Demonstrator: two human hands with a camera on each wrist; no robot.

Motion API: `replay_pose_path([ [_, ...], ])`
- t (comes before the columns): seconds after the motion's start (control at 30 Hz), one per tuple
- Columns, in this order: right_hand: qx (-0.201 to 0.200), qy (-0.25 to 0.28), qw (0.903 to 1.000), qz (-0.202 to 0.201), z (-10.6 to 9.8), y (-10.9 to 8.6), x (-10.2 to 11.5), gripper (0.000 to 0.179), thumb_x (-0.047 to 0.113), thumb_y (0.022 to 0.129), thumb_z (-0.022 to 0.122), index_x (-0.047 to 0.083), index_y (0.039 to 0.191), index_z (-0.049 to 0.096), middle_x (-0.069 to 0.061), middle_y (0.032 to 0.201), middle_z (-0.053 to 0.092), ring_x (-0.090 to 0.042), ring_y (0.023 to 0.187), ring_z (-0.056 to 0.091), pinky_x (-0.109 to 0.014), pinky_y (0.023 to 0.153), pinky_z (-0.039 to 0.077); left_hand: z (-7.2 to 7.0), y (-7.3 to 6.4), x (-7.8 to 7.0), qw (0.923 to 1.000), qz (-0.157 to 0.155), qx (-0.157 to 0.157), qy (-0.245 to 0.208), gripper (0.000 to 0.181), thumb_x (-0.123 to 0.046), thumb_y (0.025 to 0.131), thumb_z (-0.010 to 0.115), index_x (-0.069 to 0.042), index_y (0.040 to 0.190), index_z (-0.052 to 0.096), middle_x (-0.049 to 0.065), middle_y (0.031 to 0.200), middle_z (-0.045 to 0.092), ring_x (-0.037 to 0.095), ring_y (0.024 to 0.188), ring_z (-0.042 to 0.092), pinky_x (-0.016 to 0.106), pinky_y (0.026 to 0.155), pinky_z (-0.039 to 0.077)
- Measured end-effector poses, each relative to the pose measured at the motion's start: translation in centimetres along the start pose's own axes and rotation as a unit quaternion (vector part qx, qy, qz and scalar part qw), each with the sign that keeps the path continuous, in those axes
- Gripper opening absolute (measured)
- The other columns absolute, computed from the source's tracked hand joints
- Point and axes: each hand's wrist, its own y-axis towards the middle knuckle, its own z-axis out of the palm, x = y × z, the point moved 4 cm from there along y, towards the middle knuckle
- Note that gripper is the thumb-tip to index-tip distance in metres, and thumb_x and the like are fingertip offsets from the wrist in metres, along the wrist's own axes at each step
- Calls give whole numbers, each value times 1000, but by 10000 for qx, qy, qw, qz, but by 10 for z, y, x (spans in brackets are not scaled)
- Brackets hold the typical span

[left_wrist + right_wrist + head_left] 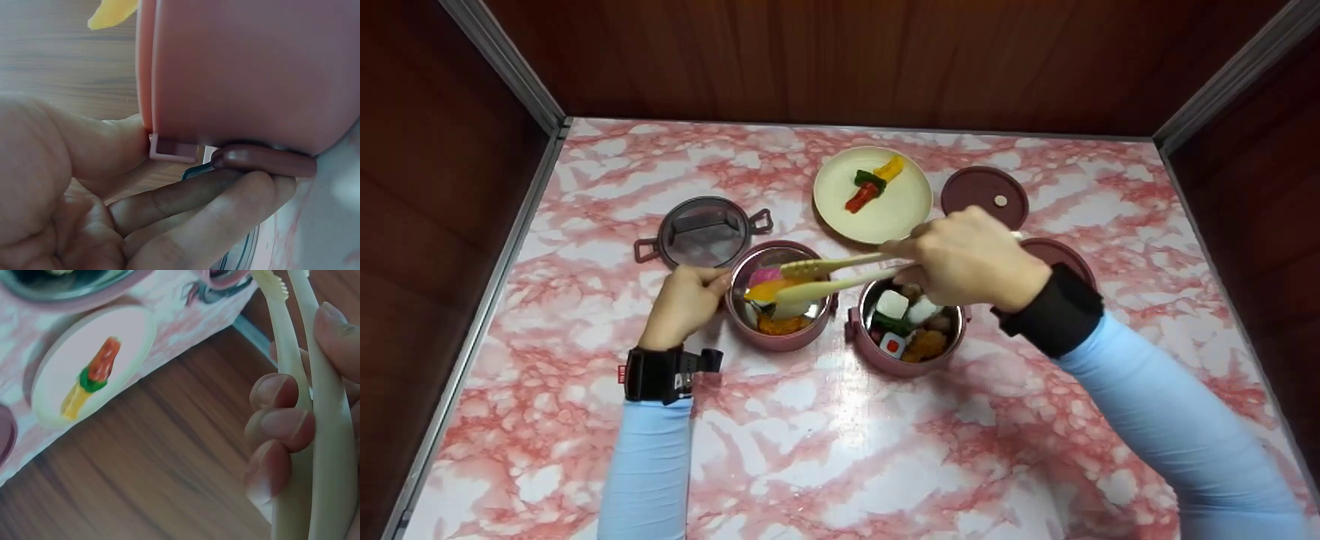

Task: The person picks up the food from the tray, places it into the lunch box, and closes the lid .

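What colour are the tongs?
The tongs are pale cream-yellow, clearest in the right wrist view.

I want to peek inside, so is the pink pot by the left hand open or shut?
Open. No lid covers the pink pot: food pieces show inside, and the tongs reach over its rim.

The tongs (847,282) are pale yellow, the left pot (780,343) and right pot (896,366) dusty pink, the plate (840,172) cream, the food strips (871,181) on it red, green and yellow. The tabletop (825,465) is white marbled with pinkish red, the wall (847,60) brown wood grain, the sleeves (649,465) light blue
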Motion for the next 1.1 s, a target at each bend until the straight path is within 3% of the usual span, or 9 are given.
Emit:
replay_pose_path([
  [0.27,620,-232,9976,-202,9,17,15,15,34,84,73,24,89,65,1,59,50,-23,56,55,-48,52,45,0,0,-1,10000,-15,15,-41,28,-20,101,59,-6,123,68,15,108,72,25,81,67,38,74,51],
  [0.47,1112,-239,9935,-82,11,24,16,12,34,85,72,25,81,64,2,57,50,-23,53,50,-48,54,46,0,0,-1,10000,28,4,-20,28,-20,100,59,-6,123,69,16,105,73,26,81,67,39,76,51],
  [0.73,1078,-37,9939,-211,6,28,11,10,36,83,72,27,86,69,1,62,56,-22,54,50,-46,52,45,-1,0,-1,10000,9,-28,-15,28,-20,101,58,-7,122,70,14,104,73,24,83,66,38,76,50],
  [0.87,1236,126,9922,69,1,27,5,14,41,83,72,27,86,70,2,64,57,-22,58,53,-48,57,46,0,0,-1,10000,-55,12,-61,28,-21,101,59,-7,122,70,14,101,73,23,79,66,36,72,50],
  [0.97,1240,216,9914,362,-7,23,-2,19,41,85,72,29,98,73,2,69,61,-20,61,55,-45,59,46,-1,0,-2,10000,-69,24,-54,28,-21,101,59,-7,122,70,14,101,73,23,78,65,35,71,50],
  [1.1,690,337,9948,664,-19,14,-16,29,37,88,72,30,117,72,2,74,65,-20,60,55,-42,53,44,-1,0,-1,10000,-69,34,-46,28,-21,100,59,-7,122,70,15,101,73,23,77,65,35,70,50],
])
